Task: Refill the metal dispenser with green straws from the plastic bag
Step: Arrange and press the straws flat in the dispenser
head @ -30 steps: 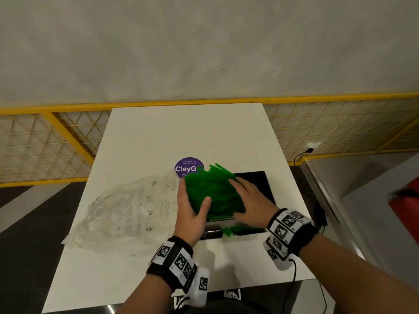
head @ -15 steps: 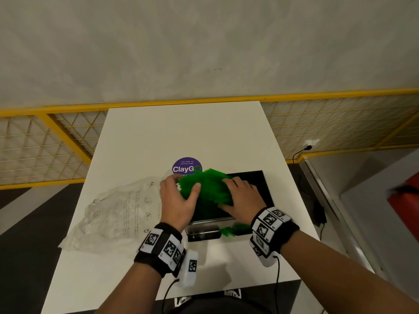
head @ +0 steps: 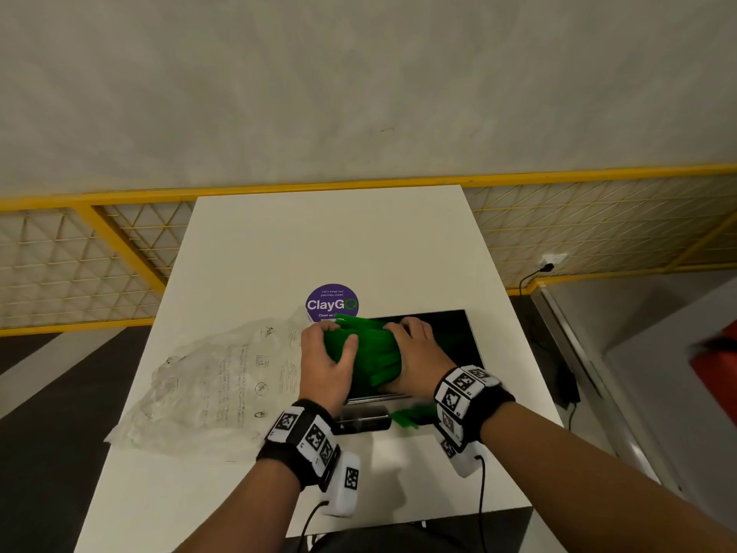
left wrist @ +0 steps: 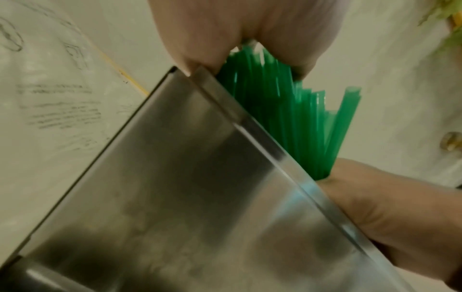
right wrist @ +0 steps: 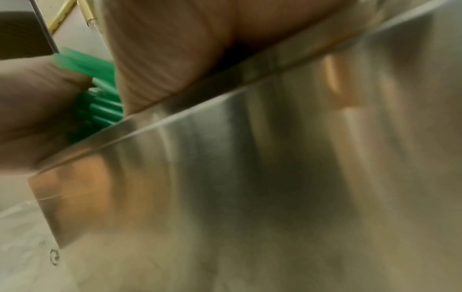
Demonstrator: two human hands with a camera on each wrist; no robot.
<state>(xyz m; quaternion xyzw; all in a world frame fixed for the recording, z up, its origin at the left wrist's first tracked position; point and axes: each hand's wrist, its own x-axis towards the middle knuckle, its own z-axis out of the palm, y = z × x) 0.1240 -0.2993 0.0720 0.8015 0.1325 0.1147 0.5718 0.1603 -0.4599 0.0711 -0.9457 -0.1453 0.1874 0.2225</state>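
A thick bundle of green straws [head: 371,349] sits in the open top of the metal dispenser [head: 365,419]. My left hand [head: 329,355] grips the bundle's left side, thumb over the top. My right hand [head: 412,347] grips its right side. In the left wrist view the green straws [left wrist: 287,114] stick up behind the dispenser's steel wall [left wrist: 187,187], between my fingers [left wrist: 200,29] and thumb [left wrist: 387,207]. The right wrist view shows the straws [right wrist: 100,83] pinched above the steel wall [right wrist: 250,177]. A few straws [head: 406,417] poke out at the dispenser's front.
The crumpled clear plastic bag [head: 215,389] lies left of the dispenser on the white table [head: 327,241]. The dispenser's dark lid [head: 450,337] stands open to the right. A purple round sticker [head: 332,303] lies behind the straws. A yellow mesh railing [head: 119,249] runs beyond the table.
Both hands have closed in on the bundle and lowered it into the dispenser's opening. The straws, fanned out a second ago, are now squeezed together.
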